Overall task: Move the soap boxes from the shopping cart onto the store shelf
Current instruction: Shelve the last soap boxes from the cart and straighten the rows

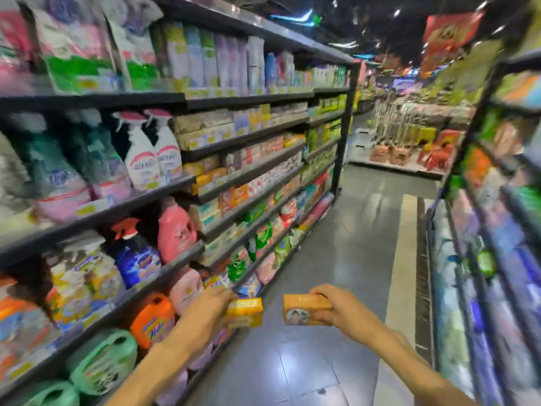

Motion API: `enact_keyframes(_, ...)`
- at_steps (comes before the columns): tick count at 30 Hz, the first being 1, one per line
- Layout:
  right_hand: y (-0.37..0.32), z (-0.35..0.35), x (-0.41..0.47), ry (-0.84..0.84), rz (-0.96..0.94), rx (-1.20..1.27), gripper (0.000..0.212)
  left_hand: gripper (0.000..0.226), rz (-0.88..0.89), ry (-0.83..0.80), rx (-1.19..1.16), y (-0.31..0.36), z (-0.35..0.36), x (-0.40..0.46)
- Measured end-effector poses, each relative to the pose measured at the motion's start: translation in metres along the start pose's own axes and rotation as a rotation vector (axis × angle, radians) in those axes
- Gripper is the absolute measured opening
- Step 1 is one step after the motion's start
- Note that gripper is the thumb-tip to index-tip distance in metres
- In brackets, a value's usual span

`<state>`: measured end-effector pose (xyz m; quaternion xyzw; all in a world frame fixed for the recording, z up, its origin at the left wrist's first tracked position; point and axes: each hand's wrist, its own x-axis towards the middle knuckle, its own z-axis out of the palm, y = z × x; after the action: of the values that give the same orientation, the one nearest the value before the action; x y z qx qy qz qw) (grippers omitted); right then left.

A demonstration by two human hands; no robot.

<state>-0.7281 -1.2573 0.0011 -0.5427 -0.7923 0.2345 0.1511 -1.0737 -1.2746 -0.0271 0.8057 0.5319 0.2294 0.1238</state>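
Our left fingers (225, 294) curl over the top edge of a small yellow cardboard soap box (245, 312), gripping it from its left end. Our right fingers (322, 297) wrap over the top of a small orange cardboard soap box (304, 309), with the thumb below it; a printed picture shows on the face of this box turned toward us.

Our left hand (209, 307) and right hand (339, 310) hold both boxes in the air over the grey tiled floor (336, 259) of the aisle, near each other but with a gap between them. The yellow box sits just beside the lower edge of the black metal store shelf (187, 183) on our left; whether it touches the shelf we cannot tell.

Both bare forearms reach forward from the bottom edge of the view.

The shelf on our left carries rows of small soap boxes (234, 183) on its middle tiers, white spray bottles with pink tops (152, 153), a pink plastic detergent bottle (175, 230) and an orange plastic detergent jug (152, 320) lower down. A second shelf unit (497, 200) stands on our right, blurred.
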Motion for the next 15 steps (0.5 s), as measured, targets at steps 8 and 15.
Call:
enact_keyframes(8, 0.09, -0.109, 0.05, 0.088, -0.011, -0.099, 0.039, 0.034, 0.175, 0.078, 0.129, 0.057, 0.009, 0.147)
enact_keyframes(15, 0.14, -0.162, 0.138, 0.12, 0.01, -0.127, 0.039, 0.034, 0.173, 0.095, 0.171, 0.045, 0.02, 0.274)
